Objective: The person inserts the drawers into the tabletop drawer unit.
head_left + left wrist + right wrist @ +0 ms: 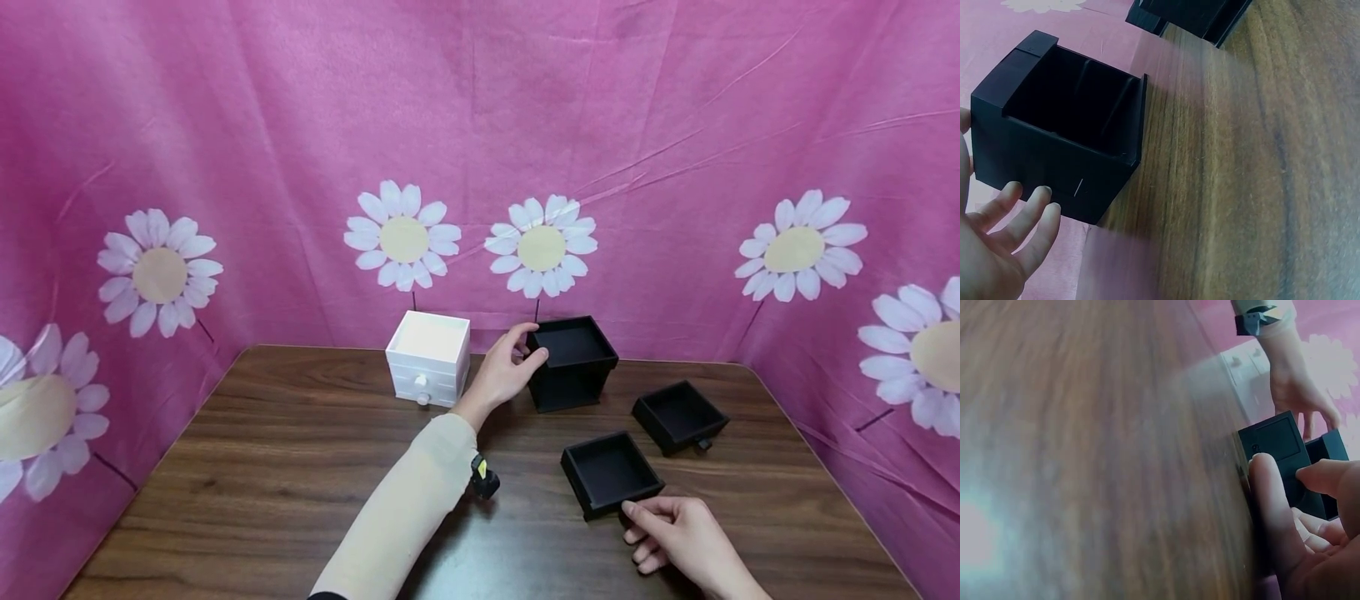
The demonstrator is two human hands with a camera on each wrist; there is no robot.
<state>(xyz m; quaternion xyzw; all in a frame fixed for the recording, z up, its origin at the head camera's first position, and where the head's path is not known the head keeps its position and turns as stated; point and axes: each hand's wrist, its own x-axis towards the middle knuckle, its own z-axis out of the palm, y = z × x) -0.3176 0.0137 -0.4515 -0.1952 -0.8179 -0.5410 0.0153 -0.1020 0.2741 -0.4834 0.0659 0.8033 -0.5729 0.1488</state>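
Note:
My left hand [504, 371] grips the left side of a black box casing [573, 343], which has a shallow tray top and a hollow front. In the left wrist view, several fingertips lie against the side wall of that casing [1041, 150]. Lower right in the head view, my right hand [686, 533] pinches the front of a black drawer [611, 475] between thumb and index finger. The drawer's front panel [1275, 440] faces the right wrist camera, the fingers covering part of it. This drawer stands apart from the casing.
A second black drawer [681, 415] with a small knob lies at the right. Left of the casing stands a white box [427, 354] with knobbed drawers. All rest on a brown wooden table [262, 467], with a pink flowered cloth [300, 167] hanging behind and beside it.

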